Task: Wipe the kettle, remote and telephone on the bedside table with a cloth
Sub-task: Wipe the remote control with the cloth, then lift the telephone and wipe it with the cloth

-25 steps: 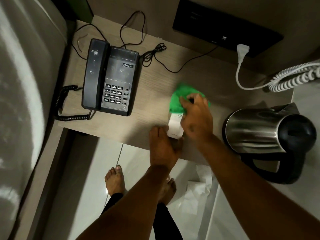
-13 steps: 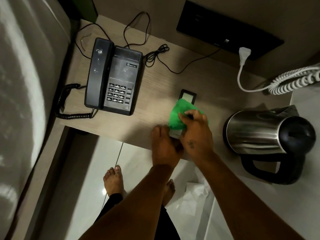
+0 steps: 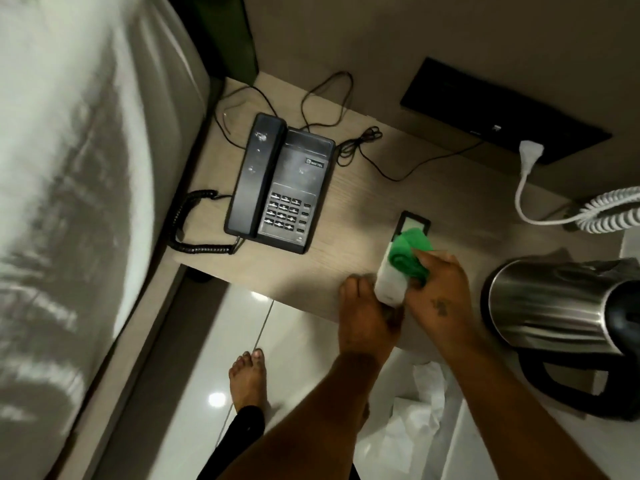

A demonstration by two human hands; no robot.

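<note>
- The remote [image 3: 398, 268], white with a dark screen at its far end, lies near the front edge of the bedside table [image 3: 346, 216], roughly at the table's 5 o'clock.
- The left hand [image 3: 367, 320] holds the remote's near end, fingers curled down around it at the table edge.
- The right hand [image 3: 440, 296] presses a bunched green cloth [image 3: 408, 254] onto the middle of the remote; its fingers are closed around the cloth.
- The cloth covers the remote's mid-section, leaving the screen end bare at 12 o'clock of it and the white near end bare at 6 o'clock.
- The telephone [image 3: 280, 185], black with its handset on the cradle, sits at 10 o'clock from the remote, well apart, its coiled cord [image 3: 194, 233] looping off the table's left edge.
- The kettle [image 3: 554, 306], brushed steel with a black handle, stands at 3 o'clock from the hands, near but not touching the right hand.
- A white plug [image 3: 530, 154] and white coiled lead [image 3: 613, 206] lie at the table's 2 o'clock.
- A bare foot [image 3: 247, 379] stands on the glossy floor below the table edge.
</note>
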